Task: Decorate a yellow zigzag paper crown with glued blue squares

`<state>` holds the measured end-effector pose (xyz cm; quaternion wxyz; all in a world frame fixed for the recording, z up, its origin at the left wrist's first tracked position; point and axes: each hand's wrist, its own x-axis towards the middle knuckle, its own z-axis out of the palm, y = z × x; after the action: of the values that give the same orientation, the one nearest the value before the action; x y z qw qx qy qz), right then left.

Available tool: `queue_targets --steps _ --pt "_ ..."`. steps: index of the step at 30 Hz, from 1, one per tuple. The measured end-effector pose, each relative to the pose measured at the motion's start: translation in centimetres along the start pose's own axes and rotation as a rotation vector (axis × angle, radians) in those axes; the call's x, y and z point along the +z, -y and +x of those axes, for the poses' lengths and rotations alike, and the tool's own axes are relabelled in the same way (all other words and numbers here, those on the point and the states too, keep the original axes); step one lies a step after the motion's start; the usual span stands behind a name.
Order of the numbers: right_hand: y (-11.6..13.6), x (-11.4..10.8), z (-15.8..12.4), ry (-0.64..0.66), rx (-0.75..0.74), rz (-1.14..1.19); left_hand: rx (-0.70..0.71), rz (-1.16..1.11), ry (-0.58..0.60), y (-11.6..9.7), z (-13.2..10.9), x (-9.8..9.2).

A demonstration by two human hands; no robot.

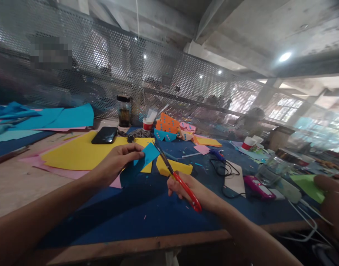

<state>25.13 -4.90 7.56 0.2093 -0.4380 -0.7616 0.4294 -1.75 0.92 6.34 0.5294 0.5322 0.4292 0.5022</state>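
In the middle of the head view my left hand [119, 159] pinches a piece of blue paper [150, 155] between thumb and fingers, above the table. My right hand [187, 186] is closed around red-handled scissors [186, 189], whose blades point up and away. The blade tips are close to the right edge of the blue paper; whether they touch it I cannot tell. Behind the scissors a folded yellow paper piece [175, 167] lies on the dark blue table cover [147, 218]. Large yellow sheets [72, 153] lie beyond my left hand.
A black phone [104, 135] rests on the yellow sheets. Farther back stand a dark-lidded jar [124, 112], a red and white cup [148, 124] and folded orange paper pieces [168, 123]. Rightward are a glue gun [217, 155], a clear jar [274, 168] and another person's hand [331, 188] with green paper.
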Motion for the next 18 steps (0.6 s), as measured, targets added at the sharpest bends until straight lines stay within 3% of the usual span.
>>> queue_targets --steps 9,18 --pt "-0.1 0.9 -0.6 0.026 0.046 0.057 0.043 0.021 0.038 0.3 -0.1 0.2" --pt "0.4 1.6 -0.3 -0.043 0.114 0.005 0.068 0.077 0.025 -0.2 -0.6 0.6"
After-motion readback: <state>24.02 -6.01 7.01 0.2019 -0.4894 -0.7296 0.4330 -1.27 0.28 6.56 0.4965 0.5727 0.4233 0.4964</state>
